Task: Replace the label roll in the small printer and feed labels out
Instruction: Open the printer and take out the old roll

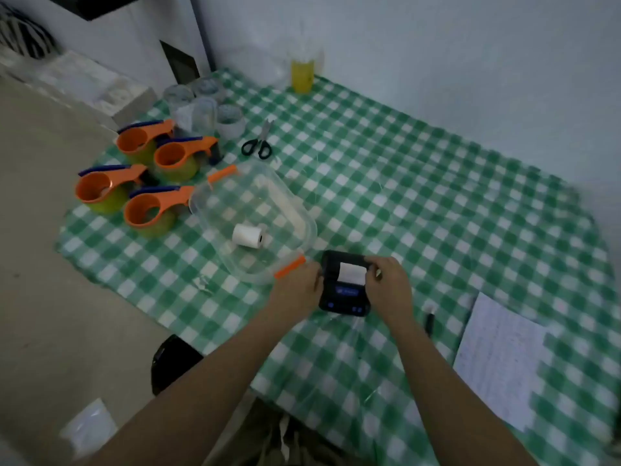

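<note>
A small black label printer [346, 297] lies on the green checked tablecloth near the table's front edge. A white label roll [352, 273] shows in its upper part. My left hand [297, 290] grips the printer's left side. Fingers of my right hand [389, 287] rest on the right side of the printer, next to the white roll. Another white label roll [248, 235] lies inside a clear plastic container [295, 210] with orange clips, just left of and behind the printer.
Several orange tape dispensers [148, 183] stand at the left edge. Black-handled scissors [258, 142], clear jars [201, 109] and a yellow bottle [302, 74] sit farther back. A printed sheet [500, 361] and a dark pen [429, 322] lie to the right.
</note>
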The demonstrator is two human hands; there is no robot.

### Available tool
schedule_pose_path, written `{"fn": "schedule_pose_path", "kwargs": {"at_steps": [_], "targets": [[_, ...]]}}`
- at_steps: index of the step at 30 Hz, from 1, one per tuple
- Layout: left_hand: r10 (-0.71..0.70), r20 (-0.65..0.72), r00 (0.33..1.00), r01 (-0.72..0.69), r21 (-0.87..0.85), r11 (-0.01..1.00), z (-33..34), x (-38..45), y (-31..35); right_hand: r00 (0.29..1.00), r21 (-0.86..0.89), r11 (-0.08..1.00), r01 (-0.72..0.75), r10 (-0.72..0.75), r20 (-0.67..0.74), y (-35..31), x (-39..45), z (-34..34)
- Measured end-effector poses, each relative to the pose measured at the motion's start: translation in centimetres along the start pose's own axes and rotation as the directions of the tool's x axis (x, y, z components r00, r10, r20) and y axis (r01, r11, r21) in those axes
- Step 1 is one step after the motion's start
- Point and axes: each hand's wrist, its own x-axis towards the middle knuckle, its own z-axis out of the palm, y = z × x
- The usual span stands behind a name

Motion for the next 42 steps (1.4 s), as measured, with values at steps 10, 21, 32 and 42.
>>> {"fn": "schedule_pose_path", "kwargs": {"at_steps": [10,21,32,42], "targets": [[-0.136,0.132,0.982,0.141,-0.029,0.99,3.0,1.9,-0.1,0.863,0.284,0.823,-0.491,0.417,0.284,3.4,2.0,-0.2],[-0.305,0.145,0.941,0.333,-0.24,0.912,3.6,2.8,-0.3,0.606,0.021,0.689,-0.725,0.622,0.497,3.6,5.3,-1.3],[-0.308,0.133,0.942,0.333,-0.247,0.91,3.7,2.6,0.0,0.837,0.067,0.881,-0.469,0.419,0.353,2.5,3.6,-2.2],[-0.294,0.134,0.947,0.313,-0.16,0.936,3.4,2.7,-0.2,0.969,-0.08,0.97,-0.229,0.235,0.073,1.7,1.2,2.1]]}}
